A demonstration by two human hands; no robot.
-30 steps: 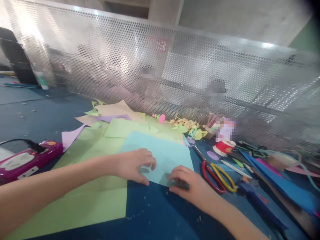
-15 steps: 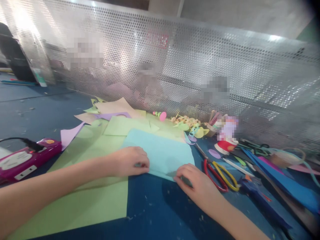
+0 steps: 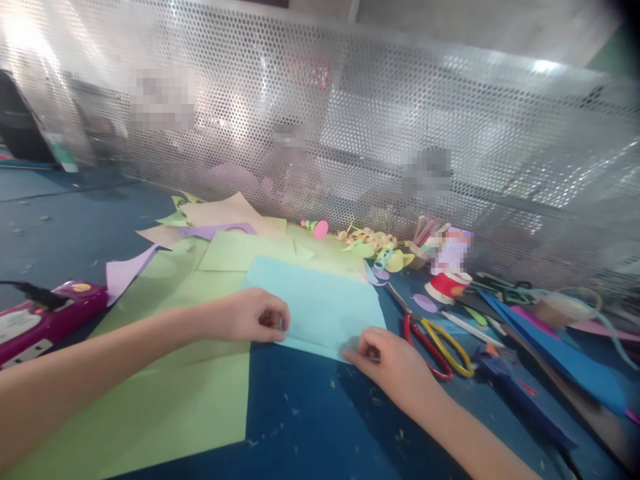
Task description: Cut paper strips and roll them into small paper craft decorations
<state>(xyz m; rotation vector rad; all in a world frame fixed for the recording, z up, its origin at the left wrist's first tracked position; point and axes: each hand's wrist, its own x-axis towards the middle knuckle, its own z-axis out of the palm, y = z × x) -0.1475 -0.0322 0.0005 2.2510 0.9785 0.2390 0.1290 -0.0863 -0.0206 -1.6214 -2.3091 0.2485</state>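
A light-blue rectangular paper sheet (image 3: 320,300), laid partly over pale-green paper (image 3: 190,417), is pinched at its near edge by the left hand (image 3: 257,319) at eight o'clock and the right hand (image 3: 381,353) at five. At nine, an orange sticker (image 3: 81,287) on a magenta plastic power strip (image 3: 75,318) cannot be read.

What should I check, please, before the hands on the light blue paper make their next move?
1. Left hand at the near edge of the light blue paper: ok.
2. Right hand at the same edge, by the near right corner: ok.
3. Firm pinch on the paper: cannot tell; the curled fingers hide the contact.
4. Light blue paper apart from the light green sheet: not ok; its left part overlaps the green.
5. Scissors well away from the right hand: not ok; the red and yellow handles lie close beside it.
6. Power strip unplugged at its sockets: not ok; a black plug sits in it.
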